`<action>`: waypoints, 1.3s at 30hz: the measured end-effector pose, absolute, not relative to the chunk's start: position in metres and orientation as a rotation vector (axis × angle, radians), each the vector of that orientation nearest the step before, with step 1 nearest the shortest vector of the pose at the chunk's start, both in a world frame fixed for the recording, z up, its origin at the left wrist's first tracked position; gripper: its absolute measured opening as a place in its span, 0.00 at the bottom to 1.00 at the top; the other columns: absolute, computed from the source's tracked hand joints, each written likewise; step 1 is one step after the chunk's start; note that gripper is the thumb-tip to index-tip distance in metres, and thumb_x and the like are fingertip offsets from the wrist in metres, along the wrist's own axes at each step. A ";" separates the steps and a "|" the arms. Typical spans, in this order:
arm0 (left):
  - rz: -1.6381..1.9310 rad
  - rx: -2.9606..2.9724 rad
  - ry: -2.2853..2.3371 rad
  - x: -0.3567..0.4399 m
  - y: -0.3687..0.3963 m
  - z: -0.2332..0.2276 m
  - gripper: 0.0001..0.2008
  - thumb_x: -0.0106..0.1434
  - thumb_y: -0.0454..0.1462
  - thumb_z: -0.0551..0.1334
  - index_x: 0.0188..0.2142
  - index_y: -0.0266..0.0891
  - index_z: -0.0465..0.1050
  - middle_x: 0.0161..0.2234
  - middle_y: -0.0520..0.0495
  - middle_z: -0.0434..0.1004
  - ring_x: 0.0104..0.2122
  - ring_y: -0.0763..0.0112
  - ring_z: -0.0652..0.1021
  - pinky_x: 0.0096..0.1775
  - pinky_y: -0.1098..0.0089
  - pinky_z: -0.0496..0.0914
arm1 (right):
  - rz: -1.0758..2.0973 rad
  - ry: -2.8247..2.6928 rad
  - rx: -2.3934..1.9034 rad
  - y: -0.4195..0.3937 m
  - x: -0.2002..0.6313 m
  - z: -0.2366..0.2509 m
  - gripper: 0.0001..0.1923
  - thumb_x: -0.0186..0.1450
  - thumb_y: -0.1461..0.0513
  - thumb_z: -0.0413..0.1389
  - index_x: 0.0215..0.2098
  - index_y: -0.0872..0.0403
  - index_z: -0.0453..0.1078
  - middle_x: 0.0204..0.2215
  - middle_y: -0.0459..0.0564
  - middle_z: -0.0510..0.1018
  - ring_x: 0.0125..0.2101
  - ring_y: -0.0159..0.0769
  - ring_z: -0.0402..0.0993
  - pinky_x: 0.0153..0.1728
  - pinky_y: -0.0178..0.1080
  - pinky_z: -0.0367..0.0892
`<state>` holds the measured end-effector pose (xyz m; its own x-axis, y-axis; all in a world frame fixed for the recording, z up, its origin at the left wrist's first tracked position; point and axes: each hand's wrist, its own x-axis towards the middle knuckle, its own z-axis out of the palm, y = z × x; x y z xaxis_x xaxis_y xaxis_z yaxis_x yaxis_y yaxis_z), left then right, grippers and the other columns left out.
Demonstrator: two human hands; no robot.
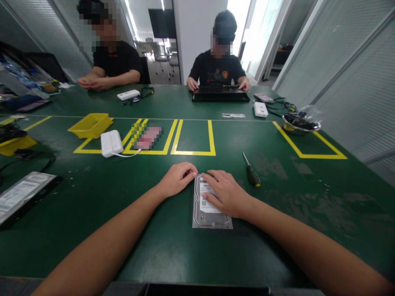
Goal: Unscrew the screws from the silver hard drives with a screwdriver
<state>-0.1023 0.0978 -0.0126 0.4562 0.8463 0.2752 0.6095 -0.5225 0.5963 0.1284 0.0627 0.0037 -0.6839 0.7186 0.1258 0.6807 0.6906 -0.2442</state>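
Note:
A silver hard drive (212, 220) with a white label lies flat on the green table in front of me. My right hand (226, 191) rests over its upper right part, fingers stretched out and thumb spread across the label. At the drive's far left corner is my left hand (179, 179), with thumb and fingers drawn together in a pinch. Whatever may be between those fingertips is too small to make out. To the right of my right hand, a screwdriver (253, 174) with a dark handle lies on the table, its tip pointing away from me.
Yellow tape outlines (193, 153) mark the table. Beyond them sit a white power bank (111, 143), a yellow bin (92, 125) and a metal bowl (299, 129) of dark parts. A larger labelled drive (26, 193) lies left. Two people sit opposite, one holding a black panel (220, 94).

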 end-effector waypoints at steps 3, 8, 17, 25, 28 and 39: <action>0.767 2.321 1.217 -0.103 0.097 -0.012 0.08 0.68 0.37 0.57 0.36 0.38 0.74 0.32 0.50 0.75 0.30 0.72 0.74 0.33 0.71 0.66 | 0.260 -2.692 -1.127 0.063 0.128 0.004 0.30 0.71 0.50 0.45 0.64 0.59 0.60 0.59 0.64 0.66 0.57 0.52 0.61 0.56 0.54 0.59; 0.734 2.395 1.164 -0.104 0.095 -0.008 0.09 0.70 0.38 0.56 0.38 0.39 0.74 0.35 0.49 0.77 0.36 0.68 0.76 0.40 0.68 0.68 | 0.256 -2.694 -1.122 0.062 0.128 0.005 0.30 0.71 0.50 0.45 0.64 0.59 0.60 0.58 0.64 0.67 0.57 0.51 0.61 0.56 0.54 0.59; 0.670 2.536 1.143 -0.105 0.095 -0.009 0.10 0.72 0.37 0.53 0.39 0.38 0.71 0.36 0.48 0.76 0.37 0.67 0.76 0.42 0.67 0.68 | 0.238 -2.689 -1.121 0.060 0.128 0.005 0.30 0.71 0.50 0.45 0.64 0.59 0.60 0.58 0.64 0.67 0.56 0.52 0.61 0.55 0.54 0.59; 0.670 2.527 1.172 -0.103 0.095 -0.014 0.10 0.72 0.37 0.49 0.39 0.38 0.68 0.36 0.47 0.73 0.38 0.66 0.74 0.42 0.66 0.68 | 0.234 -2.685 -1.124 0.060 0.127 0.004 0.30 0.71 0.50 0.45 0.64 0.59 0.60 0.58 0.64 0.67 0.56 0.52 0.61 0.55 0.54 0.60; 0.665 2.531 1.176 -0.103 0.096 -0.015 0.10 0.72 0.37 0.49 0.39 0.39 0.67 0.36 0.47 0.72 0.38 0.66 0.73 0.42 0.66 0.68 | 0.239 -2.687 -1.125 0.061 0.127 0.004 0.30 0.71 0.50 0.45 0.64 0.59 0.60 0.58 0.64 0.67 0.56 0.52 0.62 0.55 0.54 0.60; 0.622 2.581 1.145 -0.105 0.096 -0.012 0.11 0.73 0.37 0.48 0.41 0.39 0.69 0.37 0.46 0.72 0.39 0.65 0.74 0.44 0.65 0.68 | 0.259 -2.693 -1.125 0.063 0.127 0.004 0.30 0.71 0.50 0.45 0.64 0.59 0.60 0.58 0.63 0.67 0.56 0.51 0.62 0.55 0.53 0.59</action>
<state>-0.1050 0.0959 -0.0124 0.5999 0.7494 0.2800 0.6428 -0.6599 0.3890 0.1270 0.0627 0.0044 -0.6861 0.7165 0.1258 0.6795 0.6930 -0.2409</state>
